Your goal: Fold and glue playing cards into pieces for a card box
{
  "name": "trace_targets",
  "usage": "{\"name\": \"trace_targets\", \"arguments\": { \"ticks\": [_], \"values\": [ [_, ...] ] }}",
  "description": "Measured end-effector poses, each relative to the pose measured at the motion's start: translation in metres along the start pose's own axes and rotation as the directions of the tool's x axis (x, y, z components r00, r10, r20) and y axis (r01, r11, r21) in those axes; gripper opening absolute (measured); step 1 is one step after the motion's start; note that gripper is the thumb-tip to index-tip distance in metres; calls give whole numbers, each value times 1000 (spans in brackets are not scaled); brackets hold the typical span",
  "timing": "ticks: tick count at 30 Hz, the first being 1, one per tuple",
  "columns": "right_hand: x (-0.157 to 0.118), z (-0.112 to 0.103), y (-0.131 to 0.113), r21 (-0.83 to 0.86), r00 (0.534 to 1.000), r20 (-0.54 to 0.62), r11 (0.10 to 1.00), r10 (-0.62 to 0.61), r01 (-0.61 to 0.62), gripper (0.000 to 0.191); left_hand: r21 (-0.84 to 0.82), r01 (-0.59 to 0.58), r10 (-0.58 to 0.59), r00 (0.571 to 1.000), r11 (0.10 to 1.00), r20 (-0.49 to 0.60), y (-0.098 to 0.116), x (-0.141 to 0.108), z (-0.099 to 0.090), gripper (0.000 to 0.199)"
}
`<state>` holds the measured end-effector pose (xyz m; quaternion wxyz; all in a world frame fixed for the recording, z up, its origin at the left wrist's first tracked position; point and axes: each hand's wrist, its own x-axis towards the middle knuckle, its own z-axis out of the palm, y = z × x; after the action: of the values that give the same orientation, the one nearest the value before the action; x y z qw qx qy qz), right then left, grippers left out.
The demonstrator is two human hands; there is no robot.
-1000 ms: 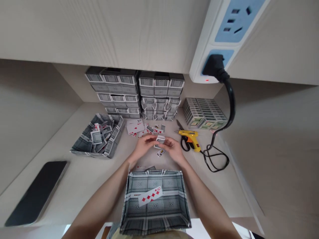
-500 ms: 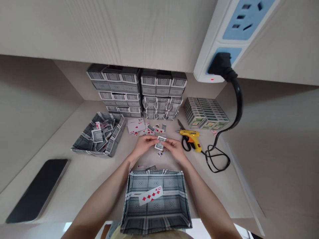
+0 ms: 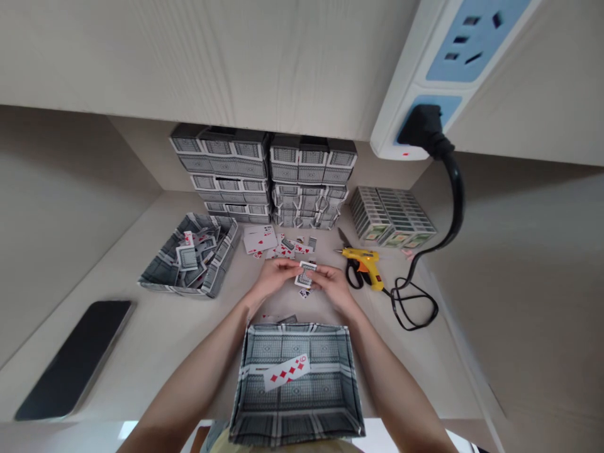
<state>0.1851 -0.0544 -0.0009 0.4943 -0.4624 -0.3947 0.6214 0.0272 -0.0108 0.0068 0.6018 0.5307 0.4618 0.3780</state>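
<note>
Between my two hands is a small patterned card piece (image 3: 306,274), back side up. My left hand (image 3: 277,277) pinches its left edge, and my right hand (image 3: 331,280) pinches its right edge. Just beneath it a king card piece (image 3: 304,293) lies on the table. Beyond my hands are scattered card pieces (image 3: 285,246) and a stack of white-faced cards (image 3: 259,239). Nearest to me, between my forearms, stands an open box made of cards (image 3: 321,402) with a diamond card strip (image 3: 286,372) inside.
A card box (image 3: 219,270) full of folded pieces stands left, near a black phone (image 3: 73,358). Stacked card boxes (image 3: 229,167) line the back. Right are a yellow glue gun (image 3: 365,261), black scissors (image 3: 353,274), card decks (image 3: 391,217) and a looped cable (image 3: 413,305).
The card piece between my hands has tilted a little and looks more upright. The whole view has shifted slightly; both hands keep their pinch.
</note>
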Motion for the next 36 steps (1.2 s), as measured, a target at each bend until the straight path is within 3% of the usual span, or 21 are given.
{"name": "trace_targets", "arguments": {
  "ticks": [10,24,31,36],
  "values": [
    [0,0,0,57,999,-6,998,36,-36,34,-40,2,1,998,999,67,-1,0,-1,28],
    [2,0,3,15,994,-89,998,69,-68,36,115,-44,32,994,992,100,2,0,-4,27],
    [7,-2,10,-81,986,-159,995,52,-65,35,130,-100,90,993,986,76,-8,0,1,31],
    [9,-3,9,-82,992,-120,996,32,-42,34,263,-212,197,977,941,81,-7,-2,4,29]
  ]
}}
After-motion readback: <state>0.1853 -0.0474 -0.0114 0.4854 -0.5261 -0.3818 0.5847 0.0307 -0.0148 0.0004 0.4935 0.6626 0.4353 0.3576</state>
